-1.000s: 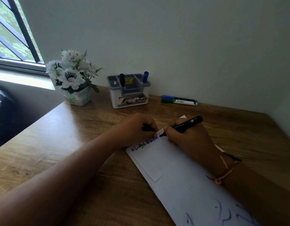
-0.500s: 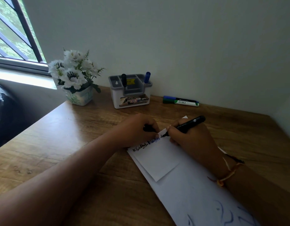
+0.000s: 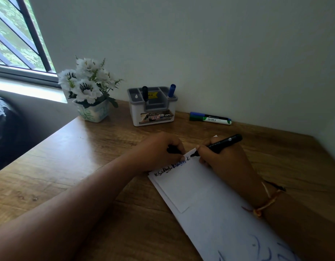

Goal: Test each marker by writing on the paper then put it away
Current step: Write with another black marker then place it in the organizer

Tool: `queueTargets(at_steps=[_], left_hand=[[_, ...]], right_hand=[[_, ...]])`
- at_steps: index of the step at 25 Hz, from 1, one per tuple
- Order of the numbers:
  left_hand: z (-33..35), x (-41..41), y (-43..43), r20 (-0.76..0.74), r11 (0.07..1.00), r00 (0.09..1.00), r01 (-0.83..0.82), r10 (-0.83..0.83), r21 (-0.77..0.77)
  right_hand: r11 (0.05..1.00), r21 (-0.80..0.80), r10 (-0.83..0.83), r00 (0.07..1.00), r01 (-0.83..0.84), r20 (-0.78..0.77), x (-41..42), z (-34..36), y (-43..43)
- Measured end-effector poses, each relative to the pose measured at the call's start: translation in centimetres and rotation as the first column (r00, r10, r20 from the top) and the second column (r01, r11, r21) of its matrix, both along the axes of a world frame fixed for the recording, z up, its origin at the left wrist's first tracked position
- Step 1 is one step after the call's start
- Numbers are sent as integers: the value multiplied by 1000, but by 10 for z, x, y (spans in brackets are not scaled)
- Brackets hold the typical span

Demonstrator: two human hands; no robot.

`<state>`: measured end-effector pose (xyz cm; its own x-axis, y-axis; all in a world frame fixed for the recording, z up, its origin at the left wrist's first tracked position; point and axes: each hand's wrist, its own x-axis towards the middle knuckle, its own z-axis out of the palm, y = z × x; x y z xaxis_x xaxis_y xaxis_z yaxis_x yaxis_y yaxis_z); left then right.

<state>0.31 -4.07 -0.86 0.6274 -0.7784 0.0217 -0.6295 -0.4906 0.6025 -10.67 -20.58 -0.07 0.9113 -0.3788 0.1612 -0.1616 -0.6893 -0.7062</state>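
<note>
Head view: nearest lies the white paper (image 3: 210, 204), slantwise on the wooden counter (image 3: 68, 157), with blue scrawls at its near end and black and blue test writing along its far edge. There the right hand (image 3: 225, 159) grips an uncapped black marker (image 3: 219, 144) with its tip on the paper. The marker's long axis runs from the tip at lower left up and back to the right. Just left of the tip, the left hand (image 3: 159, 151) is curled round what looks like the black cap (image 3: 172, 150). Capping probably comes next, as cap and tip lie close, almost in line. Beyond the left hand, the nearer one to it, stands the grey pen holder (image 3: 153, 117) with a stored black pen (image 3: 145, 93) and a blue pen (image 3: 171, 90) upright in it. A green marker (image 3: 210, 118) lies by the wall to the holder's right.
</note>
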Motion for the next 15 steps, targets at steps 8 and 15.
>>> queueTargets(at_steps=[8, 15], left_hand=[[1, -1, 0, 13, 1000, 1000, 3, -3, 4], [1, -1, -1, 1, 1000, 1000, -2, 1, 6]], right_hand=[[1000, -17, 8, 1000, -9, -7, -1, 1, 2], [999, -33, 8, 1000, -9, -12, -1, 0, 1]])
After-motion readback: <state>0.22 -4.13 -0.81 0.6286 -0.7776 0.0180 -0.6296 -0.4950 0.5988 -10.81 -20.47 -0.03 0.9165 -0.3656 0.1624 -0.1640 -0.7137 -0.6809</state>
